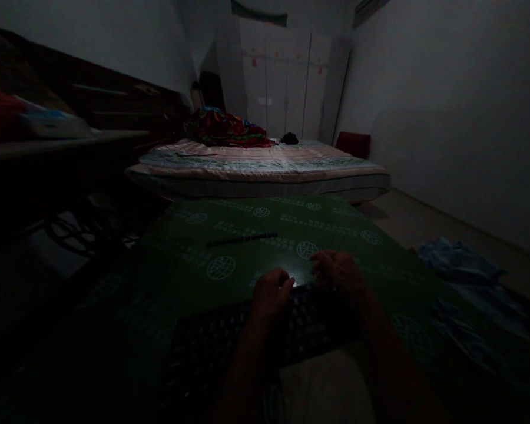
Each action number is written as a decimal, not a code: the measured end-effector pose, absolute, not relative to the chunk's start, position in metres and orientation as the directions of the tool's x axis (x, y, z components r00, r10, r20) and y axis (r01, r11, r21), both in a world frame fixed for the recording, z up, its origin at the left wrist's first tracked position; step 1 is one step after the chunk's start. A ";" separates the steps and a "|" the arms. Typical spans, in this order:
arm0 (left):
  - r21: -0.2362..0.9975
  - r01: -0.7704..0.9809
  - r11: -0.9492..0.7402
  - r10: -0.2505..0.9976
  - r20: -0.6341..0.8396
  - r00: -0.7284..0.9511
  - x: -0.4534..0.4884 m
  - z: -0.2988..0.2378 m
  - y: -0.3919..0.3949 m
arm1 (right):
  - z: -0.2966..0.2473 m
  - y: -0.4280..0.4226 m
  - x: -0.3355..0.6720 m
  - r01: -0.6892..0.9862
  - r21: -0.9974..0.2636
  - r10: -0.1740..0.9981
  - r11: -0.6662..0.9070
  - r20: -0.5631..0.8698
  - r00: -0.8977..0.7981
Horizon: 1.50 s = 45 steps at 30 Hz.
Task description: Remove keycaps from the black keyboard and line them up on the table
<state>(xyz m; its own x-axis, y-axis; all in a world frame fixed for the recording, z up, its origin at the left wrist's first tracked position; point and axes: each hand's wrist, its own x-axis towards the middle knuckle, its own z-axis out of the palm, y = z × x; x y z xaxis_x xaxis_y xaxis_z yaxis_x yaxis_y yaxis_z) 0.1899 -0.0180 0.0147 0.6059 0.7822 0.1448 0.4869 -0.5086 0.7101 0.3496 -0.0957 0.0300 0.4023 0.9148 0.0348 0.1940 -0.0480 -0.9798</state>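
Fingers (321, 258) curl partly inward, any hold unclear, at a long, black, many-keyed keyboard (305, 318).

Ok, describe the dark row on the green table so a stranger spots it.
The green table stands before the bed. On it, beyond the black keyboard, lies the dark row, a thin, slightly slanted line of small pieces, far slimmer than the keyboard.

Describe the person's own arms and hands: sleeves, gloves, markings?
Left hand and right hand are both ungloved; the forearms look bare, with no sleeves, watch or cables visible. Too dim to make out rings or fine markings on the fingers.
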 end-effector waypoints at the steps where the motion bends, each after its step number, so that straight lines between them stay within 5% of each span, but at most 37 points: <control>1: 0.710 0.479 -0.517 0.777 0.154 0.611 0.190 0.015 -0.019 | 0.031 -0.097 0.350 0.204 -0.977 0.933 -0.057 0.021 0.359; 45: 0.563 0.524 -0.639 0.682 0.100 0.725 0.202 0.016 -0.035 | 0.034 -0.104 0.344 0.583 -0.811 0.937 -0.052 0.162 0.310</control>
